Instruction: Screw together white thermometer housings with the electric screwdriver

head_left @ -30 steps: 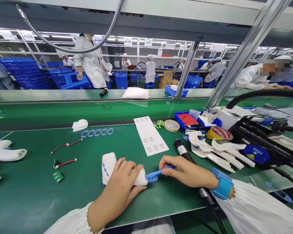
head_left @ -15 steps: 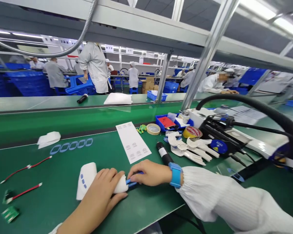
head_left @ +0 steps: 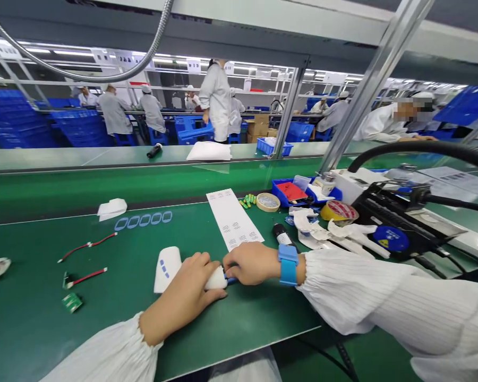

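Right hand (head_left: 249,263), now nearer the bent white plastic housing (head_left: 169,265), pinches a slim blue plastic strip (head_left: 231,280) (mostly hidden), left hand (head_left: 185,291) clasping the housing, apparently as brace.

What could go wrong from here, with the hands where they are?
1. The white housing could twist under the left hand, making the blue piece at its end slip from the right hand.
2. The right sleeve might knock the black cylindrical tool lying just beyond the wrist.
3. The loose green board could be swept aside if the left sleeve swings outward.
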`<state>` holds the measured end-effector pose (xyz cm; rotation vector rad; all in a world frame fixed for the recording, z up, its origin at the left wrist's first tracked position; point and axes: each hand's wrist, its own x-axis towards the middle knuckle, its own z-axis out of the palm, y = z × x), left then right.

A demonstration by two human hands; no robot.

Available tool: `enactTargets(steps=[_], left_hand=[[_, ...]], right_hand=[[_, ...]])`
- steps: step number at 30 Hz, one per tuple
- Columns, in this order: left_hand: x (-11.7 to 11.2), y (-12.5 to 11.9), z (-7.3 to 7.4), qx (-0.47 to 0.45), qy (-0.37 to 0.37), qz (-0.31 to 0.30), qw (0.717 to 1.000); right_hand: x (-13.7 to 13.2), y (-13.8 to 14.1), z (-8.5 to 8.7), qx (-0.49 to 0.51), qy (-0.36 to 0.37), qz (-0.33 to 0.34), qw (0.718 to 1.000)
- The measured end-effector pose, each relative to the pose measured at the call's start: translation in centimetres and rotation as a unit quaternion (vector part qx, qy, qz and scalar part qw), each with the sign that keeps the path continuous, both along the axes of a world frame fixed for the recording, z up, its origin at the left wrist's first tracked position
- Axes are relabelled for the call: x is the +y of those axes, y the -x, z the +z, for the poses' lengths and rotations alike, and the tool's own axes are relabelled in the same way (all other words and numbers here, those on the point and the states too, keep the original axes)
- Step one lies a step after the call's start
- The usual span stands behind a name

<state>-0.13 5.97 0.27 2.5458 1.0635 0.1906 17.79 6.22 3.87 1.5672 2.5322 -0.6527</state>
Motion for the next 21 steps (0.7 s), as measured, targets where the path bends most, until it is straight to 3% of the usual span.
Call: enactTargets(steps=[14,21], left_hand=[[0.1,0.0,0.5,-0.003,0.019,-0.006,1.0],[0.3,0.2,0.2,-0.014,0.005,-0.012,1.0]], right_hand=[[-0.9,1.3,2.5,-0.112,-0.02,0.029,0.993],[-1.0,1.4,2.3,-0.128,-0.029,0.035,0.991]])
